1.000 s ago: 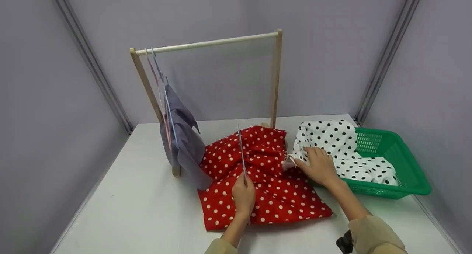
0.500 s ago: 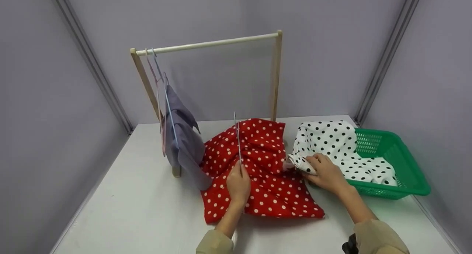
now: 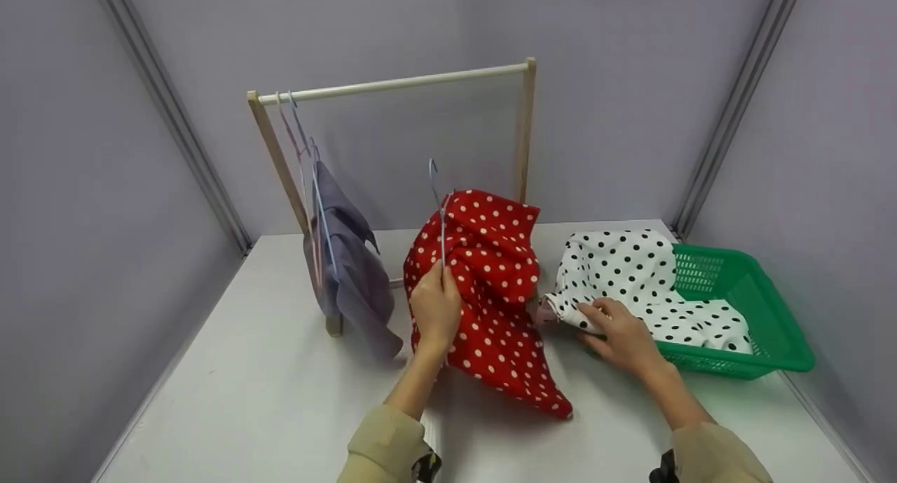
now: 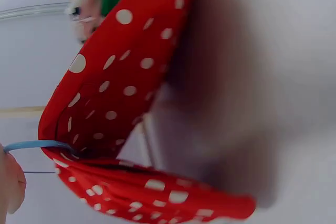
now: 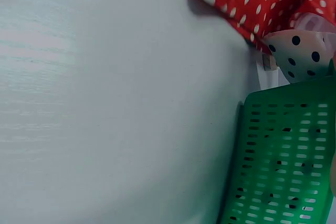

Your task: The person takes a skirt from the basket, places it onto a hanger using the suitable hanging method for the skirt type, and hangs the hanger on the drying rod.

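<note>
My left hand (image 3: pixel 436 306) grips a light-blue clothes hanger (image 4: pixel 37 144), whose hook (image 3: pixel 432 167) points up. Draped over the hanger, a red cloth with white dots (image 3: pixel 494 259) hangs folded above the table, its lower corner trailing toward the right. On the right, my right hand (image 3: pixel 624 336) pinches the near-left edge of a white cloth with black dots (image 3: pixel 620 259). That cloth lies partly inside a green plastic basket (image 3: pixel 778 315) and spills over its left side. In the right wrist view the right hand is almost wholly out of frame.
A wooden rack (image 3: pixel 392 85) stands at the back. At its left end hang a pink hanger and a blue hanger (image 3: pixel 321 209), with a grey-purple cloth (image 3: pixel 354 280) beside the left post. Grey walls enclose the white table (image 3: pixel 280 413) at the back and sides.
My left hand has lifted the hanger up and to the left, raising the red cloth off the table. The right hand has shifted slightly and stays at the white cloth's edge.
</note>
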`<state>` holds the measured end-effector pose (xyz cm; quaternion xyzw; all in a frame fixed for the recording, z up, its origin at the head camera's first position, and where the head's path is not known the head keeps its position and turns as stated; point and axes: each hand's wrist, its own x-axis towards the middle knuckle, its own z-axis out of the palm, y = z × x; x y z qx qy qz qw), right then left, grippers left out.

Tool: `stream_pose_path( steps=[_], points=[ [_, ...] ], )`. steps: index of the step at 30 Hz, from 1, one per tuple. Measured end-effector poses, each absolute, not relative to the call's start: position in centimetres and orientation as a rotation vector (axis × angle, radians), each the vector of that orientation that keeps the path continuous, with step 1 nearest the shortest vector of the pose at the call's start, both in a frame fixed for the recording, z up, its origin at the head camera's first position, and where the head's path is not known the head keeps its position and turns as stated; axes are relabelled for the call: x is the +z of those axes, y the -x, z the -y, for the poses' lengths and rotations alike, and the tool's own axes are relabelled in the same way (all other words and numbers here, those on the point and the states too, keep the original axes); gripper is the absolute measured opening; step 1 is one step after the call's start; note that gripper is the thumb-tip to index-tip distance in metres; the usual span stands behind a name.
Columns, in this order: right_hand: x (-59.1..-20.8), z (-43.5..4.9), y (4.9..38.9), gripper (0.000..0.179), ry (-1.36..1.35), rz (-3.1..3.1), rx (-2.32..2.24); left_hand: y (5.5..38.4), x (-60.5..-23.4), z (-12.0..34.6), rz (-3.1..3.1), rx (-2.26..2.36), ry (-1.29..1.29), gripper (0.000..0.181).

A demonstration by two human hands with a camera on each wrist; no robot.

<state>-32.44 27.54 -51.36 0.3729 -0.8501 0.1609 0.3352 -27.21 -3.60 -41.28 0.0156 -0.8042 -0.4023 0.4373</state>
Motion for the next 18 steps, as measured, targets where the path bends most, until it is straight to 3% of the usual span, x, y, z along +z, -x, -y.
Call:
stream_pose_path(
  steps=[7,18],
  points=[
    [-51.2,-27.3,32.4,0.057,-0.949,2.209,0.433,27.8,-36.3,4.8,1.982,-0.985,-0.047,0.014],
    [-51.7,-27.4,32.1,0.057,-0.917,2.228,0.443,28.7,-32.8,8.0,1.961,-1.005,-0.142,0.025]
  ],
)
